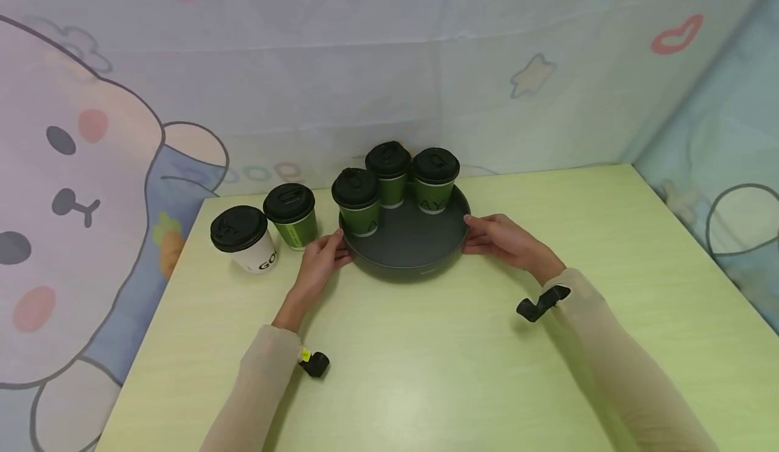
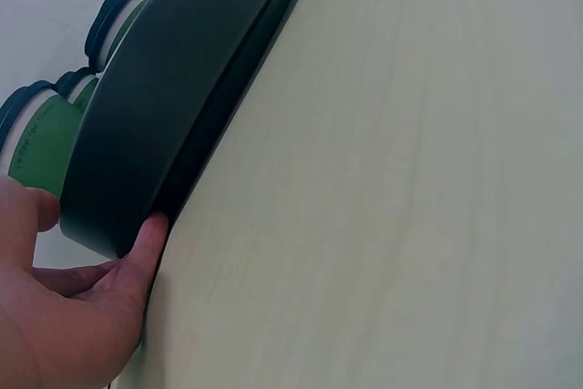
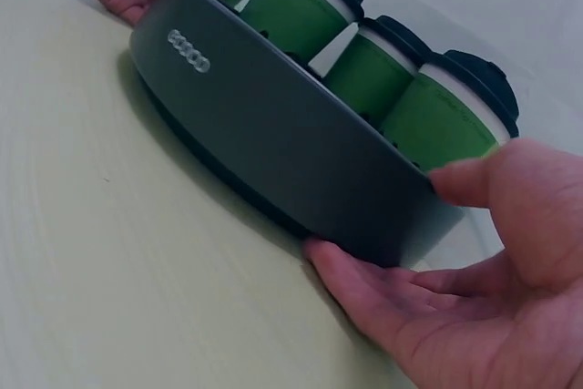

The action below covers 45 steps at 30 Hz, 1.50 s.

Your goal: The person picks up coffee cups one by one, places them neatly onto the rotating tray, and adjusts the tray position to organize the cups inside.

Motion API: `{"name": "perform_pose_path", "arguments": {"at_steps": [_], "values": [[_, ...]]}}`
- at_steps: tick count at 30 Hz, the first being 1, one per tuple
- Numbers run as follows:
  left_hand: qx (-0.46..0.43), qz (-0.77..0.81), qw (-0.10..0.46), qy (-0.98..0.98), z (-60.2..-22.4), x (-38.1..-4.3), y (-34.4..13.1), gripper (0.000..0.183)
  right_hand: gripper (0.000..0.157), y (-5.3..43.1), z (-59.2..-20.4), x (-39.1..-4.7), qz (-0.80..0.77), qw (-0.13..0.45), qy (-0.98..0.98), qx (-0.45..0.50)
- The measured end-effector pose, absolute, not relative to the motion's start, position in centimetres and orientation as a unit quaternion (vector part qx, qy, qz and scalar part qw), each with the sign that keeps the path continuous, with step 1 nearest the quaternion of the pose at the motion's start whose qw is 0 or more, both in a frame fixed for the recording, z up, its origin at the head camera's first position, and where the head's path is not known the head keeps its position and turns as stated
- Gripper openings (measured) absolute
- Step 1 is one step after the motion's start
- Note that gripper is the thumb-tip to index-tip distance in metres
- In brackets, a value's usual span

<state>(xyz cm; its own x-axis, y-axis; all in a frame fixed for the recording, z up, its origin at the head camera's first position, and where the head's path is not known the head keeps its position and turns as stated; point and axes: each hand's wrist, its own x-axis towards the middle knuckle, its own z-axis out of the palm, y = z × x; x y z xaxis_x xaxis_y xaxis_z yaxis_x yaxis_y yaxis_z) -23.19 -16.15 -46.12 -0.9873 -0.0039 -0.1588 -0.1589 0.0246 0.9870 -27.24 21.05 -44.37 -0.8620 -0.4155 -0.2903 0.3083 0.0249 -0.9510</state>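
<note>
A round dark grey tray (image 1: 414, 239) with a raised wall carries three green paper cups with black lids: a left one (image 1: 360, 218), a back one (image 1: 391, 188) and a right one (image 1: 433, 195). My left hand (image 1: 318, 262) grips the tray's left side, thumb by the rim and fingers at the bottom edge. On the opposite side my right hand (image 1: 502, 241) holds it alike; in the right wrist view its thumb (image 3: 465, 181) lies at the rim and its fingers reach under the base. Pale lettering marks the tray's front wall (image 3: 273, 116).
Left of the tray stand another green cup (image 1: 298, 229) and a white cup (image 1: 255, 256), both black-lidded, close to my left hand. A printed cloth (image 1: 365, 66) hangs behind the pale table (image 1: 395, 357). A small black camera sits on each sleeved wrist.
</note>
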Motion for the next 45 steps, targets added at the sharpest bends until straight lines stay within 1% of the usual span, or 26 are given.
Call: {"name": "perform_pose_path", "arguments": {"at_steps": [4, 12, 34, 40, 45], "values": [[-0.058, 0.693, 0.052, 0.716, -46.1, -23.2, -16.2, 0.052, 0.038, 21.2, -44.3, -27.1, -0.690, 0.279, 0.667, -0.038], [-0.063, 0.695, 0.050, 0.714, -46.2, -23.3, -16.2, 0.050, 0.043, 21.3, -44.1, -27.1, -0.688, 0.280, 0.668, -0.046], [-0.048, 0.682, 0.064, 0.727, -45.6, -22.8, -16.5, 0.055, 0.048, 21.5, -44.5, -27.1, -0.698, 0.273, 0.660, -0.050], [-0.024, 0.641, 0.041, 0.766, -44.6, -21.9, -17.4, 0.054, 0.050, 21.5, -44.6, -27.2, -0.698, 0.270, 0.662, -0.051], [0.041, 0.613, 0.005, 0.789, -42.7, -20.8, -18.5, 0.052, 0.051, 21.5, -44.7, -27.1, -0.694, 0.268, 0.666, -0.050]]}}
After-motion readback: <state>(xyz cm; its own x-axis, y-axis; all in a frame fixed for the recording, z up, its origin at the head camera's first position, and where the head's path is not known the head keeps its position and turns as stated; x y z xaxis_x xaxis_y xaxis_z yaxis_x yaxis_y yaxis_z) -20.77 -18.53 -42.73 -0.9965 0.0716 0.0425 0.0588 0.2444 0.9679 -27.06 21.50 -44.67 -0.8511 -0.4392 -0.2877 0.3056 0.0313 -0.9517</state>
